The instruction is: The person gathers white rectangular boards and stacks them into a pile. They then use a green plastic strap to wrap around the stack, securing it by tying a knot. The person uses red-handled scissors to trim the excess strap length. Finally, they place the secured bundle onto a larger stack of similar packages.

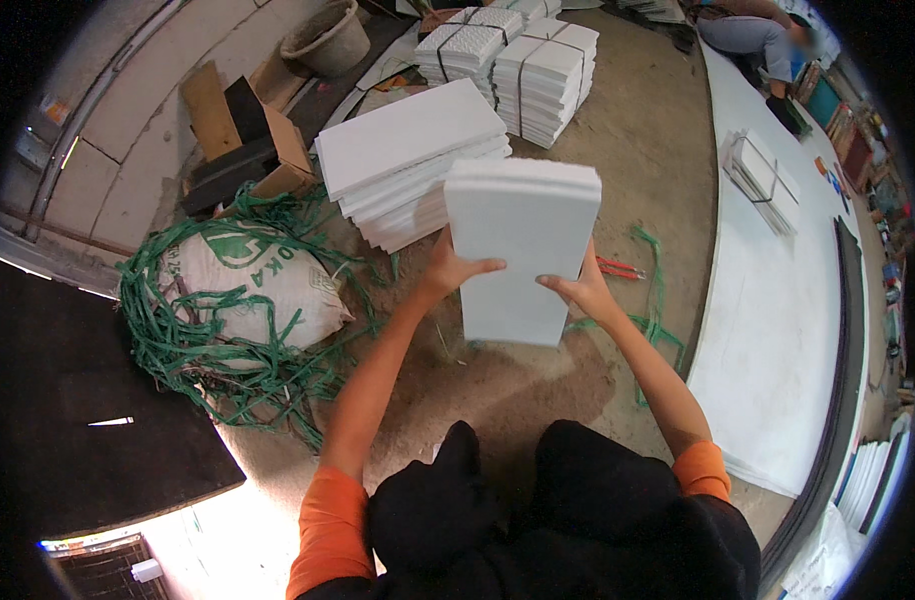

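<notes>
In front of me stands an upright block of white rectangular sheets [518,240], stacked face to face, and I cannot make out whether its lower end touches the floor. My left hand [456,268] grips its left edge, with the thumb across the front face. On the opposite edge my right hand [584,286] holds it the same way; the fingers of both hands are mostly hidden behind it. Just behind and left of the block lies a loose pile of similar white sheets [408,140]. A red-handled tool [620,268] rests on the floor beyond my right hand.
Green strapping [248,370] tangles around a filled white sack [248,290] at left. Strapped white bundles [544,80] stand at the back. A cardboard box [278,150] and a bucket [328,40] are far left. Another person [753,40] crouches by the long white sheet [758,350] at right.
</notes>
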A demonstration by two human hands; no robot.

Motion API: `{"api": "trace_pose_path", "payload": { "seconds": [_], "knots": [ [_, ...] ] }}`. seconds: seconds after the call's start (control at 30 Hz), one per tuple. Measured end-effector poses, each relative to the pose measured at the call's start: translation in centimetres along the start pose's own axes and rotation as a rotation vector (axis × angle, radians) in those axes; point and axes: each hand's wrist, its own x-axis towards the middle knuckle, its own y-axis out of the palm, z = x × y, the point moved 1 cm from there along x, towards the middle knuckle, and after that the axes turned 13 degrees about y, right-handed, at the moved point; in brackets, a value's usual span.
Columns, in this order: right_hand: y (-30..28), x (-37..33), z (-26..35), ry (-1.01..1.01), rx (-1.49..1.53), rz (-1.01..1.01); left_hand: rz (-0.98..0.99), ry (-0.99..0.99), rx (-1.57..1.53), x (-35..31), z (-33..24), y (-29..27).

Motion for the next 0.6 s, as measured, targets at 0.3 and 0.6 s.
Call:
{"api": "trace_pose_path", "payload": {
  "seconds": [0.3, 0.6],
  "knots": [
    [2.9, -1.5, -5.0, 0.518, 0.293, -0.050, 0.064, -0.523, -0.414, -4.2, 6.4, 2.5],
    [-2.1, 0.8, -3.7, 0.487, 0.384, -0.078, 0.040, 0.179, 0.165, -10.2, 13.2, 0.6]
  ]
}}
